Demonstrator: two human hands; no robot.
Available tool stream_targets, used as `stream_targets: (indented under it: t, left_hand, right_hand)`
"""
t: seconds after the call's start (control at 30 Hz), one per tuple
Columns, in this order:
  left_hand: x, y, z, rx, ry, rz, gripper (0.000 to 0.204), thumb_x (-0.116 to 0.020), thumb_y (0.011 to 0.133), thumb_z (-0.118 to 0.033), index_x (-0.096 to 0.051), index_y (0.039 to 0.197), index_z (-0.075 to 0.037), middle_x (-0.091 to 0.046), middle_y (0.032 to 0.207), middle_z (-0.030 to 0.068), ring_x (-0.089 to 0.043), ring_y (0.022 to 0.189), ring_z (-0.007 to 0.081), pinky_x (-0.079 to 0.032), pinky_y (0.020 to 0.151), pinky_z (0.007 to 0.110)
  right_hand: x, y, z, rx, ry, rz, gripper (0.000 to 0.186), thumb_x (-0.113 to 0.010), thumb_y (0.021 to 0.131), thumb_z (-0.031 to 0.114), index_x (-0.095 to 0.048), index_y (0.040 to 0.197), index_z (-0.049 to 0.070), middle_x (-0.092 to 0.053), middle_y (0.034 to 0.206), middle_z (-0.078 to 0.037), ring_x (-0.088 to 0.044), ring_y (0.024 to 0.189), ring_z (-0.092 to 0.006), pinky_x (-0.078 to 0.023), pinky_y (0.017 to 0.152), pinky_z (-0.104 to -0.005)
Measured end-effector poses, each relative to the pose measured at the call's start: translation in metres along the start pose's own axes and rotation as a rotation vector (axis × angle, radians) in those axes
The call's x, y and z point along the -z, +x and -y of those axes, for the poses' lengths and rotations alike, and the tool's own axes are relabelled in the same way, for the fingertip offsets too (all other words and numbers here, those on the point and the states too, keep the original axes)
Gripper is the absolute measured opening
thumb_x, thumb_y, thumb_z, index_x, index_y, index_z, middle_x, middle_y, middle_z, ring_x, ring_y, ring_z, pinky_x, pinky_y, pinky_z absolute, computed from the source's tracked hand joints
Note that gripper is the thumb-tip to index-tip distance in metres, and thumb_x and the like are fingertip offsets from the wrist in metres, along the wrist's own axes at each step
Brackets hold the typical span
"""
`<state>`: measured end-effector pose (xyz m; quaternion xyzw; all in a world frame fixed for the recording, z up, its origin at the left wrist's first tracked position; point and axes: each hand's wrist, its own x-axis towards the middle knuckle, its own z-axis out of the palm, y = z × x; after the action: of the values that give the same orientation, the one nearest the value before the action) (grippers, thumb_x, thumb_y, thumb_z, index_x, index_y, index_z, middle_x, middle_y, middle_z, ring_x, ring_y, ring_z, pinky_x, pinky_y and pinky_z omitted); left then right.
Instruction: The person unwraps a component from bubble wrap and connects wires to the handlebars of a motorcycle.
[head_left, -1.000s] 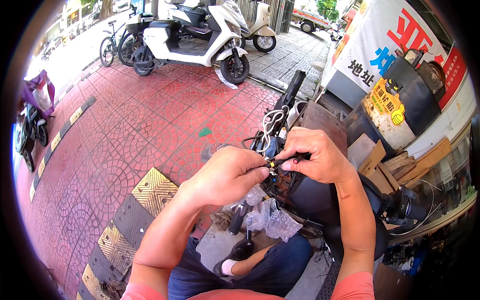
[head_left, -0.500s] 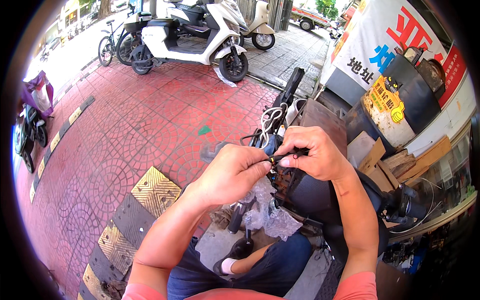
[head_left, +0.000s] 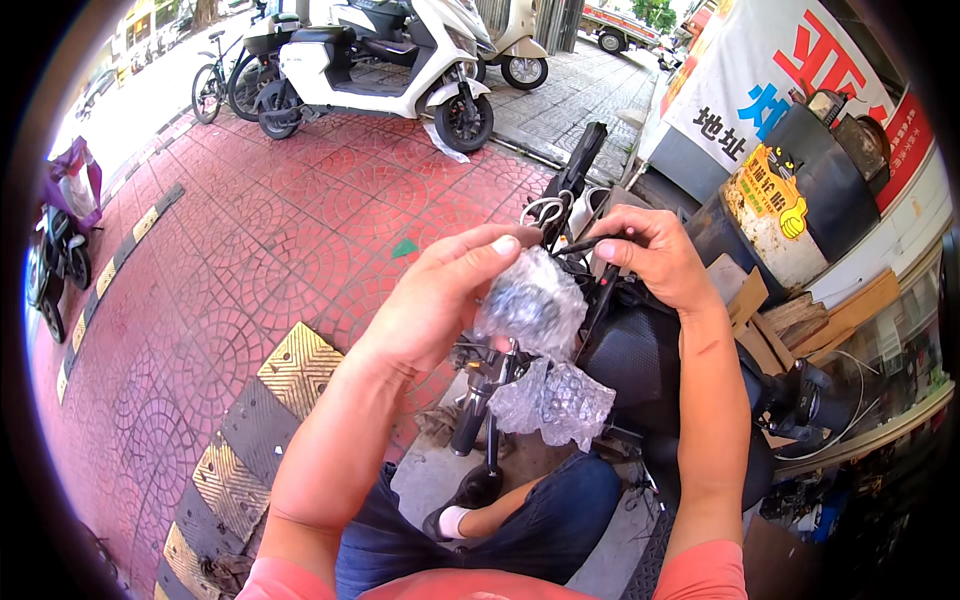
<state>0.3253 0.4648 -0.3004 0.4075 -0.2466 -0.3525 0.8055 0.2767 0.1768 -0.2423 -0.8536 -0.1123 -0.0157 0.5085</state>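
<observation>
My left hand (head_left: 430, 300) is raised beside a bundle of clear bubble wrap (head_left: 535, 305), thumb stretched along its top and the other fingers curled behind it, mostly hidden. Something dark shows through the plastic, too blurred to name. A lower part of the wrap (head_left: 555, 400) hangs beneath. To the right, my right hand (head_left: 655, 255) is closed, pinching a black cable (head_left: 590, 242) between thumb and fingers. The cable runs left toward the bundle. Below both hands are a vehicle's black handlebar grip (head_left: 468, 425) and a dark textured seat (head_left: 632, 365).
Looped white cable (head_left: 543, 212) lies beyond my hands. At the right stand a dark drum (head_left: 815, 170) and wooden boards (head_left: 850, 315). A yellow-and-black ramp (head_left: 300, 370) lies left on red paving. A white scooter (head_left: 375, 85) is parked farther off.
My hands have moved apart from where they met on the black cable. The bubble-wrapped bundle has come up between them; my right hand has risen slightly with the cable.
</observation>
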Motion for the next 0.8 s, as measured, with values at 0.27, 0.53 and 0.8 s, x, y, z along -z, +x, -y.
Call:
stream_targets:
  t: [0.27, 0.53, 0.8]
  left_hand:
    - [-0.006, -0.005, 0.02, -0.364, 0.164, -0.041, 0.06, -0.071, 0.09, 0.006, -0.052, 0.147, 0.004, -0.064, 0.134, 0.0138, -0.065, 0.125, 0.0229, -0.059, 0.099, 0.04]
    - [-0.035, -0.009, 0.042, -0.848, 0.965, -0.201, 0.059, -0.077, 0.078, 0.005, -0.065, 0.135, -0.007, -0.054, 0.138, 0.0183, -0.061, 0.124, 0.0334, -0.052, 0.101, 0.042]
    - [-0.036, -0.003, 0.055, -0.926, 1.073, -0.152, 0.068, -0.077, 0.073, 0.007, -0.059, 0.137, -0.003, -0.056, 0.134, 0.0209, -0.06, 0.121, 0.0393, -0.052, 0.1, 0.044]
  right_hand:
    - [-0.002, 0.008, -0.006, 0.004, -0.043, -0.074, 0.02, -0.075, 0.096, 0.009, -0.076, 0.111, -0.004, -0.072, 0.1, -0.001, -0.062, 0.094, -0.0081, -0.05, 0.086, -0.0267]
    - [-0.005, 0.007, -0.006, 0.013, -0.023, -0.032, 0.02, -0.076, 0.096, 0.01, -0.075, 0.111, -0.003, -0.072, 0.098, -0.001, -0.062, 0.092, -0.0077, -0.051, 0.085, -0.0269]
    - [-0.003, 0.005, -0.01, 0.023, 0.02, 0.024, 0.021, -0.075, 0.096, 0.012, -0.075, 0.111, -0.003, -0.071, 0.103, -0.001, -0.063, 0.095, -0.0072, -0.05, 0.083, -0.0257]
